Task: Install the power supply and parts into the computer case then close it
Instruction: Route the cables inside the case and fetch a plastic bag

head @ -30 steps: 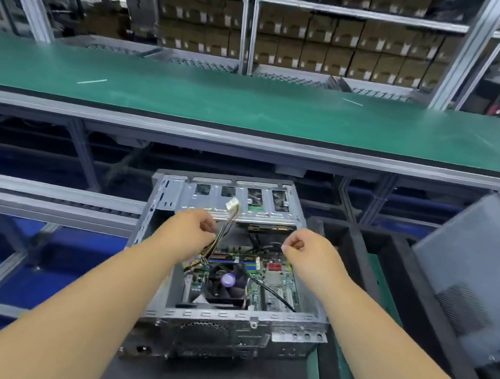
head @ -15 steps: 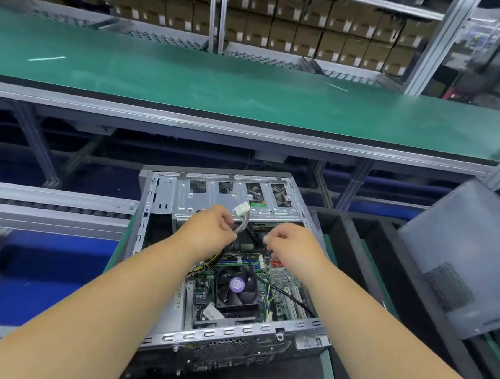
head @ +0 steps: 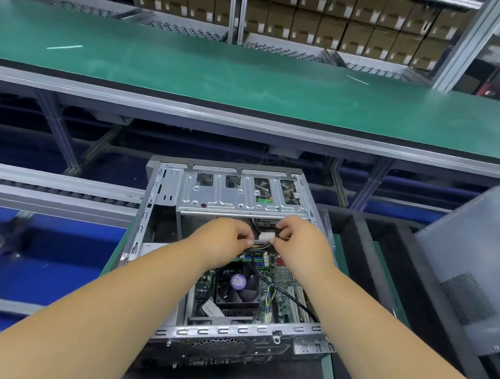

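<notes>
Hands came together since a moment ago: your left hand [head: 225, 237] pinching yellow-black wire bundle [head: 257, 246], right hand [head: 297, 240] pinching white plastic connector [head: 265, 237] over open grey metal computer case [head: 160, 210], just below drive cage [head: 235, 197]. Looks like mating plugs; grey side panel [head: 477, 275] waits off right.

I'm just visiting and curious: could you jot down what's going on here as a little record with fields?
Setting: green workbench, stacked boxes behind
Work piece: open computer case, lid off
Inside: fan on a circuit board
Left hand: pinches coloured wires
Right hand: pinches white connector
Hands: close together above the board
Beside case: grey panel leaning at right
</notes>
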Action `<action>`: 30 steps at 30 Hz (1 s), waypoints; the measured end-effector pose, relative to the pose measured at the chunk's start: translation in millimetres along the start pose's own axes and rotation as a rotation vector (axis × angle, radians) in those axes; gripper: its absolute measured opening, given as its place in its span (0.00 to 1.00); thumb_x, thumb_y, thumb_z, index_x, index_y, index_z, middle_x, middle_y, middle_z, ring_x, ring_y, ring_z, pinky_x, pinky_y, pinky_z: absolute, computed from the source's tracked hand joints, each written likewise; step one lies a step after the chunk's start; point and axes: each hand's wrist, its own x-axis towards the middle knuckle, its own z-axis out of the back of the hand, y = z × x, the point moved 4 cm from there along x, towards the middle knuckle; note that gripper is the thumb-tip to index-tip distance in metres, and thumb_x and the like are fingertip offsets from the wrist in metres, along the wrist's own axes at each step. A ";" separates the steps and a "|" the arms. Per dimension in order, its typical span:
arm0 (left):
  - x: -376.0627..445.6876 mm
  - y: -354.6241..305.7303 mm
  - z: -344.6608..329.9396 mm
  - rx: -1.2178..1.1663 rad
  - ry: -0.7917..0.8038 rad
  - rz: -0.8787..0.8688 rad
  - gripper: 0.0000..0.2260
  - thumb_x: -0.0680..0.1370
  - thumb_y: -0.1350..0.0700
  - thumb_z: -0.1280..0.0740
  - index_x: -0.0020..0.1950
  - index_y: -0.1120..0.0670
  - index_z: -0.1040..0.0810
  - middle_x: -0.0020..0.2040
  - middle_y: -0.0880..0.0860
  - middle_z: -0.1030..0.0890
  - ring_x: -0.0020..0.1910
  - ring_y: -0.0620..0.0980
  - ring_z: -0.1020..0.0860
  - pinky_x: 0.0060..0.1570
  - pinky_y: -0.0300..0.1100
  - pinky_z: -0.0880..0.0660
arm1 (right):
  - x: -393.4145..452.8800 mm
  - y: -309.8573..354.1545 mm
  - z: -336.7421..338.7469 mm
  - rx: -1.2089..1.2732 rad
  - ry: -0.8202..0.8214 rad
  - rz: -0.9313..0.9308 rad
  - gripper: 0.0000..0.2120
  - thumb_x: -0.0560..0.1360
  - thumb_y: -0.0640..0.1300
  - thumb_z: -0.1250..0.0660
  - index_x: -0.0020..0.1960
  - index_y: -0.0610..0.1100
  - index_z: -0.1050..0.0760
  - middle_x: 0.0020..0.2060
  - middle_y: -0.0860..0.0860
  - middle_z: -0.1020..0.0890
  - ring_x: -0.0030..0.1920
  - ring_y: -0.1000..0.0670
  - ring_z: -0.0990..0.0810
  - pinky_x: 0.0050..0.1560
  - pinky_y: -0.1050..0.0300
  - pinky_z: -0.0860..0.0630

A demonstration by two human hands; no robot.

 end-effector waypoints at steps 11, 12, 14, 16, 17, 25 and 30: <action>33.5 0.9 -12.3 0.297 0.255 0.261 0.15 0.80 0.65 0.42 0.65 0.61 0.24 0.66 0.58 0.26 0.63 0.57 0.26 0.62 0.47 0.28 | 4.6 4.3 -33.3 -0.276 0.529 0.081 0.34 0.78 0.30 0.44 0.81 0.46 0.48 0.79 0.48 0.47 0.72 0.43 0.32 0.68 0.55 0.33; 37.9 6.1 -12.6 0.367 0.258 0.254 0.15 0.80 0.65 0.42 0.66 0.60 0.25 0.67 0.58 0.27 0.64 0.56 0.26 0.62 0.47 0.28 | 7.2 4.8 -36.2 -0.313 0.562 0.057 0.35 0.77 0.28 0.44 0.81 0.46 0.50 0.80 0.49 0.49 0.72 0.42 0.32 0.67 0.53 0.31; 41.6 10.3 -11.6 0.451 0.270 0.231 0.17 0.81 0.63 0.42 0.69 0.59 0.27 0.70 0.56 0.29 0.67 0.55 0.29 0.63 0.46 0.29 | 12.6 4.4 -43.3 -0.367 0.604 0.040 0.37 0.77 0.26 0.45 0.81 0.47 0.52 0.79 0.49 0.51 0.71 0.40 0.32 0.63 0.52 0.29; 48.3 15.9 -14.3 0.492 0.256 0.179 0.21 0.82 0.63 0.43 0.75 0.59 0.36 0.73 0.57 0.33 0.70 0.56 0.33 0.65 0.46 0.31 | 19.3 2.8 -49.7 -0.367 0.604 0.048 0.37 0.77 0.27 0.47 0.81 0.49 0.50 0.79 0.49 0.49 0.75 0.39 0.40 0.68 0.48 0.33; 49.1 15.5 -14.9 0.523 0.275 0.168 0.24 0.82 0.63 0.43 0.78 0.59 0.43 0.74 0.59 0.35 0.70 0.57 0.33 0.64 0.46 0.32 | 23.5 1.1 -52.4 -0.357 0.597 0.036 0.35 0.78 0.29 0.48 0.81 0.50 0.49 0.79 0.48 0.48 0.76 0.39 0.45 0.72 0.44 0.37; 61.8 21.2 -22.5 0.469 0.331 0.148 0.17 0.85 0.57 0.50 0.72 0.59 0.33 0.65 0.59 0.26 0.58 0.56 0.26 0.60 0.47 0.30 | 36.1 -6.6 -73.3 -0.500 0.379 0.179 0.17 0.80 0.46 0.48 0.60 0.40 0.26 0.57 0.39 0.24 0.57 0.38 0.31 0.51 0.51 0.38; 67.2 23.8 -25.7 0.436 0.349 0.177 0.12 0.82 0.62 0.44 0.61 0.60 0.24 0.41 0.53 0.27 0.46 0.53 0.28 0.54 0.46 0.27 | 37.8 -6.8 -80.7 -0.518 0.260 0.178 0.23 0.82 0.55 0.51 0.53 0.41 0.23 0.51 0.41 0.21 0.56 0.39 0.28 0.54 0.49 0.37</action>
